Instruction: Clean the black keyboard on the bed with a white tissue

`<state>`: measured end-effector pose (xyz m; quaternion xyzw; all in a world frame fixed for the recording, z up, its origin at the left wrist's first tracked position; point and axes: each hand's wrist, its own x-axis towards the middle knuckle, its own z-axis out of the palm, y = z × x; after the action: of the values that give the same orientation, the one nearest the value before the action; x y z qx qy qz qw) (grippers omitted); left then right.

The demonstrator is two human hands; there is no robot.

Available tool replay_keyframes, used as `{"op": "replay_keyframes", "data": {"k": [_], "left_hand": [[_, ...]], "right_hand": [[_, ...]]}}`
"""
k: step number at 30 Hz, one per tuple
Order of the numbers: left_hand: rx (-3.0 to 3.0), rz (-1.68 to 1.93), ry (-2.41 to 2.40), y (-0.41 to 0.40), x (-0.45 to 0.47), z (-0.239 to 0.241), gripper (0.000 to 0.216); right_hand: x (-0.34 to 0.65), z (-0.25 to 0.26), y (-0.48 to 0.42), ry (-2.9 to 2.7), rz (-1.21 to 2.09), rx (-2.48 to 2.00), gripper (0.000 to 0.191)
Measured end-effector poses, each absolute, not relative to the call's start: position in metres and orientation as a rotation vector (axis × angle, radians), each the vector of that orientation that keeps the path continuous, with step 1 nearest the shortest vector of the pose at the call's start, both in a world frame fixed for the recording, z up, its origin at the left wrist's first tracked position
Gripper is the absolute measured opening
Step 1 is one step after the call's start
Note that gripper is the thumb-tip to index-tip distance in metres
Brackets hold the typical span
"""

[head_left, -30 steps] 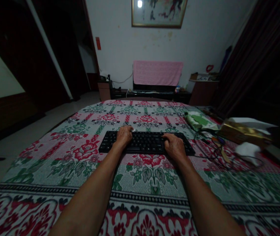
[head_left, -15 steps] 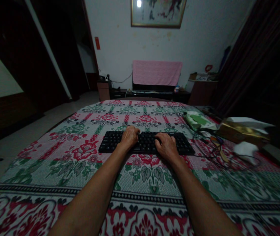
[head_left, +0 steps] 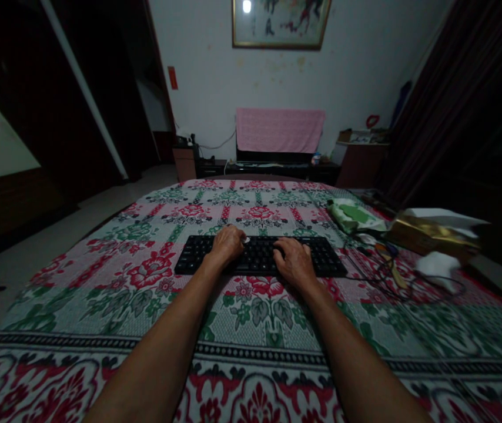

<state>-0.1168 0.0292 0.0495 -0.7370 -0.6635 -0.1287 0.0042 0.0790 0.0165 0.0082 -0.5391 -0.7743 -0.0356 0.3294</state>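
A black keyboard (head_left: 257, 264) lies on the flowered tablecloth in front of me, its long side towards me. My left hand (head_left: 228, 242) is over its left half, fingers closed round a small white piece (head_left: 246, 239) that looks like tissue or wipe; only its edge shows by the fingertips. My right hand (head_left: 294, 258) rests on the keys right of the middle, fingers lightly bent and thumb apart, with nothing seen in it.
To the right lie a green-and-white wipes packet (head_left: 357, 216), a gold tissue box (head_left: 431, 235), a crumpled white tissue (head_left: 438, 269) and tangled black cables (head_left: 403, 288). The patterned tablecloth (head_left: 145, 317) covers the table. A pink cloth (head_left: 280, 130) hangs beyond.
My left hand has shifted slightly left over the keyboard, still closed on the white piece. My right hand has moved a little left too. The view has shifted slightly.
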Motion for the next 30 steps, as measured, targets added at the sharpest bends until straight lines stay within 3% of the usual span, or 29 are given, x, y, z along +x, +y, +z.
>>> {"op": "replay_keyframes", "data": {"k": [30], "left_hand": [[-2.310,-0.346,-2.236,0.036,-0.154,0.061,0.032]], "right_hand": [[0.080,0.005,0.018,-1.987,-0.064,-1.384,0.020]]}}
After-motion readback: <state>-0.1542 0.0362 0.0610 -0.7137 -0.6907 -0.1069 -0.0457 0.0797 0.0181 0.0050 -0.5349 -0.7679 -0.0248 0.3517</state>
